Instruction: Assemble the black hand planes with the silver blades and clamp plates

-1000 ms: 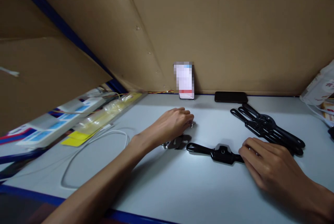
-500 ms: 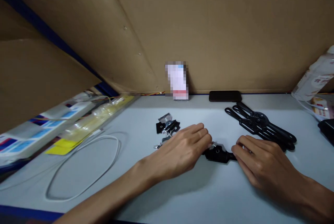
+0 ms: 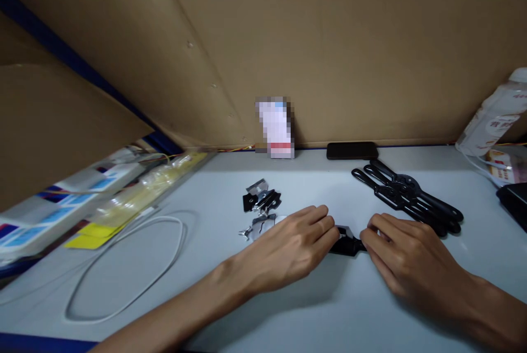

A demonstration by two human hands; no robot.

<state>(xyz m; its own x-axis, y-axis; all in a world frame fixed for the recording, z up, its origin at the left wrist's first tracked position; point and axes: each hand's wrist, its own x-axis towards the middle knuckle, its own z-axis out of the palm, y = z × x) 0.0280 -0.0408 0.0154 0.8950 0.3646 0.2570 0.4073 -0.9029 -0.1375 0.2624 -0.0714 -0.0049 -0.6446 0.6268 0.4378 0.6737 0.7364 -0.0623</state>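
Black two-handled tool (image 3: 347, 243) on table (image 3: 288, 309), just before the phone (image 3: 352, 150) | left hand (image 3: 288, 246) curled over its left handle, right hand (image 3: 401, 257) over its right | left hand has shifted from loose metal parts (image 3: 260, 207) onto tool.

A pale grey table (image 3: 288, 309) fills the lower frame. At center lies a black two-handled tool (image 3: 346, 243), with small metal and black parts (image 3: 260, 207) just left of it. More black tools (image 3: 405, 196) lie piled at right. A dark phone (image 3: 352, 150) lies at the back edge. A white cable (image 3: 123, 265) loops at lower left.
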